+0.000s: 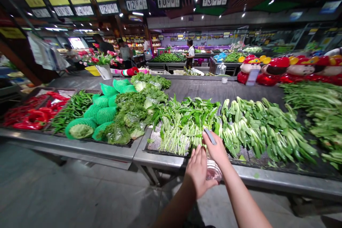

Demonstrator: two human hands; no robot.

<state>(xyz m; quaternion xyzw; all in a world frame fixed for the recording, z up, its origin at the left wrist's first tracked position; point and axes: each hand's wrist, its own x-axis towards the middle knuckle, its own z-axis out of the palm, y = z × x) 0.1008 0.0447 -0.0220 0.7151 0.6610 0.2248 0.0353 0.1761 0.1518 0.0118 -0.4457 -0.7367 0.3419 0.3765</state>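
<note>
A clear ribbed plastic bottle point(213, 171) with a grey top point(210, 137), which looks like a spray bottle, is between my two hands at the front edge of the vegetable stand. My right hand point(217, 149) is wrapped round its upper part, just below the grey top. Along the bottle's left side lies my left hand point(197, 171), fingers pointing forward and thumb under the base. Most of the bottle is hidden by the hands. Right beyond them are long-stemmed leafy greens point(184, 124) on a mesh tray, with bok choy point(256, 124) to the right.
To the left are lettuce point(133, 114), green-netted vegetables point(100, 110), green chillies point(73, 108) and red peppers point(37, 117). More greens point(315, 114) lie at far right. Behind stand a flower pot point(104, 72) and red figurines point(251, 73). A metal rim point(165, 160) edges the stand. A person point(190, 55) stands farther back.
</note>
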